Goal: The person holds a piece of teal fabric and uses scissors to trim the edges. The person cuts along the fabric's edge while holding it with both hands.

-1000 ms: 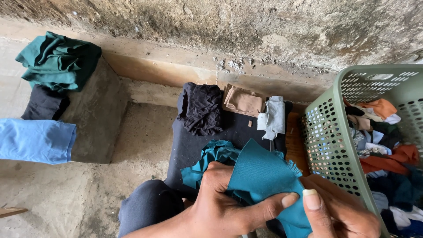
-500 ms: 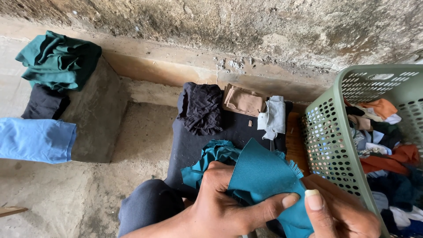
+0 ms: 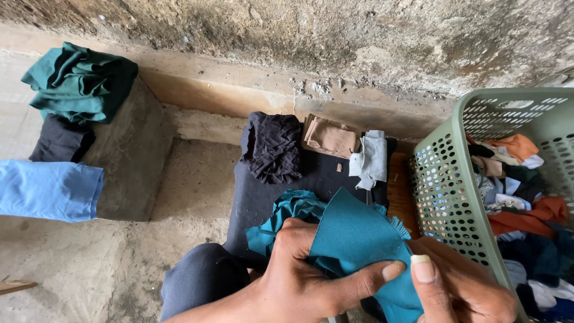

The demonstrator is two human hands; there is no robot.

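Observation:
My left hand (image 3: 305, 278) and my right hand (image 3: 460, 287) both grip a teal piece of cloth (image 3: 353, 236) with a frayed edge, low in the middle of the head view. The thumbs meet on its lower part. Under it lies a dark cloth (image 3: 269, 191) spread over a low surface. On that dark cloth rest a crumpled black garment (image 3: 274, 146), a folded tan cloth (image 3: 330, 136) and a small pale grey cloth (image 3: 371, 158).
A green perforated laundry basket (image 3: 448, 179) full of mixed clothes stands at the right. A concrete block (image 3: 128, 155) at the left carries a dark green garment (image 3: 81, 81), a black one (image 3: 60, 139) and a light blue one (image 3: 48, 190). A rough wall (image 3: 329, 42) runs behind.
Almost nothing has moved. My hands keep hold of the teal cloth, with only a slight shift of the thumbs.

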